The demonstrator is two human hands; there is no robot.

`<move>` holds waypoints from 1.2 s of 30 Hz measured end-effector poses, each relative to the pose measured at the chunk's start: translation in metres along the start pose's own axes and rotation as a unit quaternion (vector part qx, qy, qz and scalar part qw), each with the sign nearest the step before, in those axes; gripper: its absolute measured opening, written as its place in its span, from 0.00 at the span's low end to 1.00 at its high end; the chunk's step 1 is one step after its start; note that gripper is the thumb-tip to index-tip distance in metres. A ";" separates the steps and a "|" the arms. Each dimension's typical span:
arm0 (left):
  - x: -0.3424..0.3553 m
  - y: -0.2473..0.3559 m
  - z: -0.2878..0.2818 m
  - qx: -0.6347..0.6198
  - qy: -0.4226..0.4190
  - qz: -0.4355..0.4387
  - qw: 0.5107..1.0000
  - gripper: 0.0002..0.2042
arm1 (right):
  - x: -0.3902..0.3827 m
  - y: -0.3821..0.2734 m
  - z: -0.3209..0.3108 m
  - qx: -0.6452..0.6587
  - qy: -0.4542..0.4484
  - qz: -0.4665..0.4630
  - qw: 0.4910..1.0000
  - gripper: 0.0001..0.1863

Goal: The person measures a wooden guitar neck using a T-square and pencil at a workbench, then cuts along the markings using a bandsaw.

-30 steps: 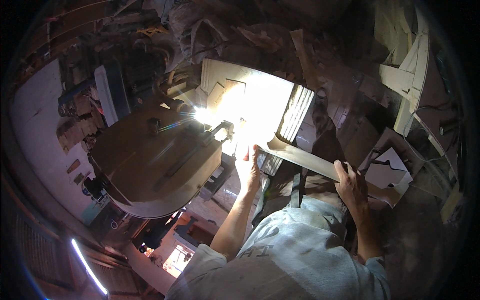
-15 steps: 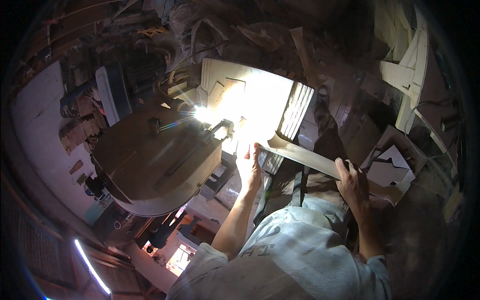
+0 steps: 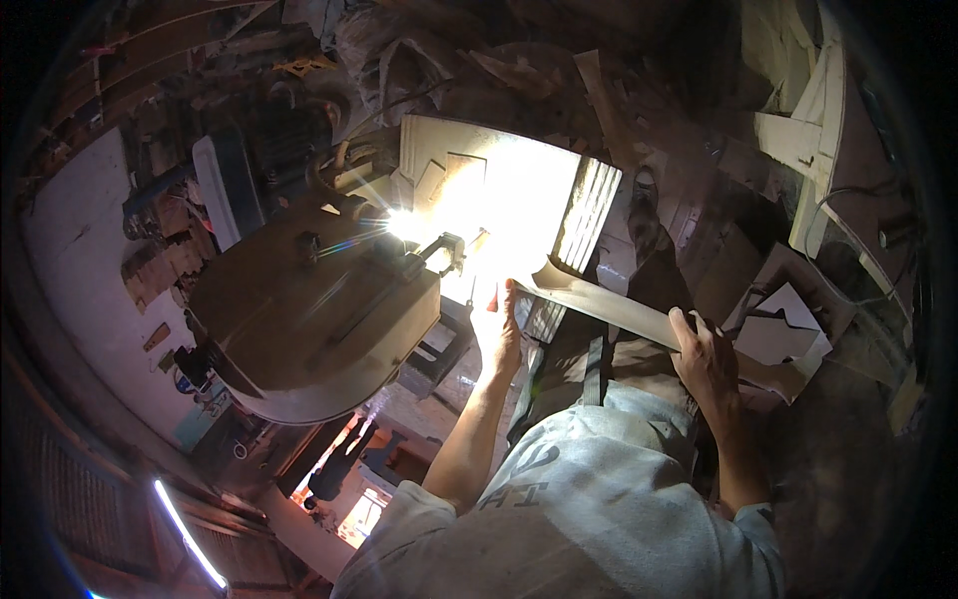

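A long, pale piece of wood (image 3: 624, 314) with a curved, notched left end lies across in front of me. My right hand (image 3: 707, 357) is closed round it near its right part, knuckles up. My left hand (image 3: 496, 334) grips its left end, thumb raised; glare hides the fingertips there. Just beyond the left hand is the brightly lit machine table (image 3: 539, 180). Beside it stands a large machine with a rounded brown housing, which looks like a band saw (image 3: 299, 309). Its guide bracket (image 3: 449, 250) hangs near the wood's left end; the glare hides any blade.
A glaring lamp (image 3: 404, 225) shines beside the housing. Thin wood offcuts (image 3: 429, 185) lie on the machine table. Pale boards (image 3: 823, 130) lean at the right, above an open carton (image 3: 783, 334). Scraps clutter the far floor. A dark, person-like figure (image 3: 339, 469) shows at lower left.
The view has shifted slightly. Both hands keep their hold on the wood, which stays in nearly the same place. The dark figure at lower left has changed its outline.
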State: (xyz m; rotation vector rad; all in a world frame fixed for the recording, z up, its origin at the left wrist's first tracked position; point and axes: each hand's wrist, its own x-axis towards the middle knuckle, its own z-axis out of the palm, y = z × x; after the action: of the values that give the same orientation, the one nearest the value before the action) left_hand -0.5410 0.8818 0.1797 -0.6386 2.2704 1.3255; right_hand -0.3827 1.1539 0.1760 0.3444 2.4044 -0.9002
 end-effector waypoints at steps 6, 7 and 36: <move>0.002 -0.001 -0.003 -0.021 -0.011 -0.018 1.000 0.25 | 0.000 -0.003 0.000 0.009 0.029 0.008 0.999 0.29; 0.002 -0.001 -0.004 -0.025 -0.015 -0.024 0.999 0.27 | 0.000 -0.003 -0.001 0.012 0.030 0.008 0.999 0.29; 0.000 0.009 0.004 0.005 0.005 -0.007 1.000 0.22 | -0.003 0.002 0.008 -0.017 0.063 -0.019 0.998 0.25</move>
State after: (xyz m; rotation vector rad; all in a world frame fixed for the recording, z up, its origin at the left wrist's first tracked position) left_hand -0.5461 0.8891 0.1839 -0.6586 2.2744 1.3063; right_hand -0.3758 1.1500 0.1711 0.3523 2.5472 -0.8763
